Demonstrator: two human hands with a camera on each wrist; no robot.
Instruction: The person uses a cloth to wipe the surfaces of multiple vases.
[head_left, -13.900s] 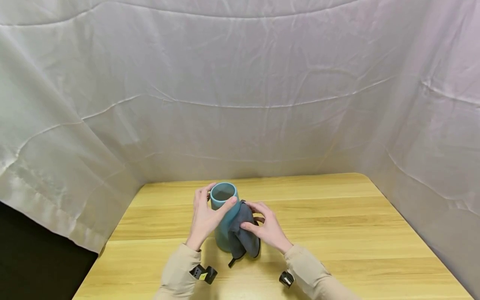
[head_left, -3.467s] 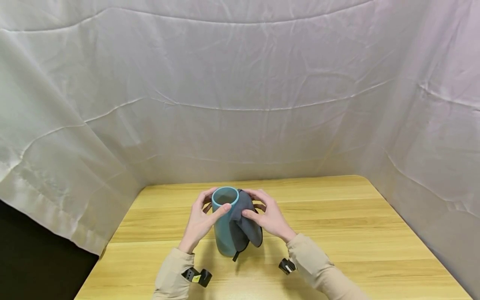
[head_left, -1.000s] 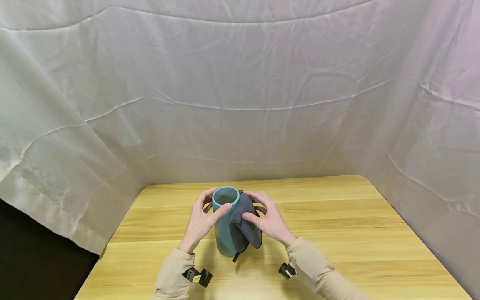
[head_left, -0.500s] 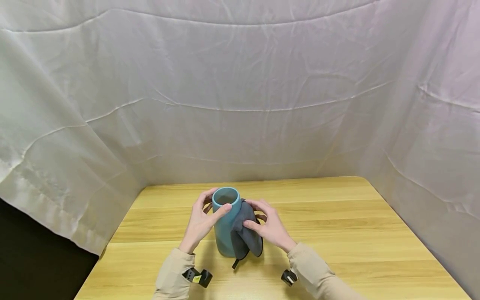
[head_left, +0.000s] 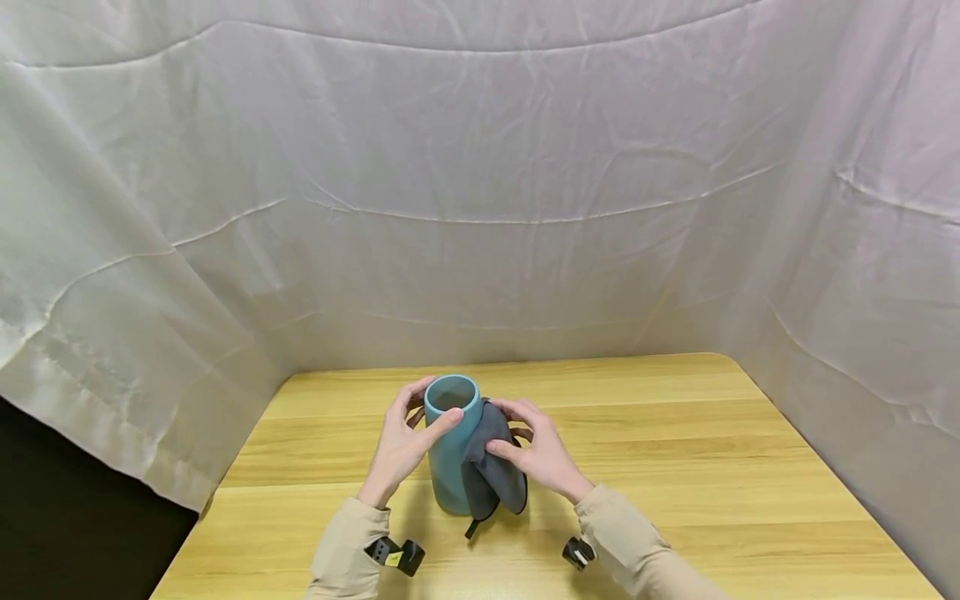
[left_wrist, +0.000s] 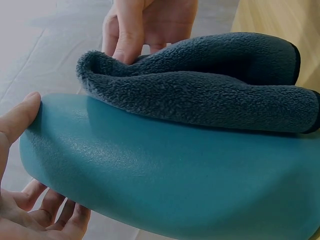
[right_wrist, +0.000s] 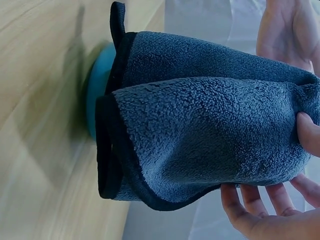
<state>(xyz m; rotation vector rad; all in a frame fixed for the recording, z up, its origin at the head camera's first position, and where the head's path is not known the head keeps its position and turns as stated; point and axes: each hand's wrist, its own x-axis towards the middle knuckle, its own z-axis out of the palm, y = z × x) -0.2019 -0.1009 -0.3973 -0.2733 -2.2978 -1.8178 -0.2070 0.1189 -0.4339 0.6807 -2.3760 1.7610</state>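
A tall teal vase (head_left: 446,467) with an open round mouth stands upright near the table's middle. My left hand (head_left: 400,443) grips it at the top, thumb on the near side just under the rim and fingers round the far left. A folded grey-blue plush cleaning cloth (head_left: 491,467) with black edging and a small black loop hangs along the vase's right side. My right hand (head_left: 546,454) holds the cloth between thumb and fingers. In the left wrist view the cloth (left_wrist: 185,97) lies against the vase wall. The right wrist view shows the cloth covering most of the vase.
The wooden table (head_left: 675,467) reaches out on every side of the vase. Pale grey curtains (head_left: 480,250) hang behind it and at both sides. A black camera (head_left: 411,557) is strapped on the left wrist, another camera (head_left: 578,553) on the right.
Since one second ago my right hand has slid the cloth a little down the vase's side. The left hand keeps its grip, and the vase stays put.
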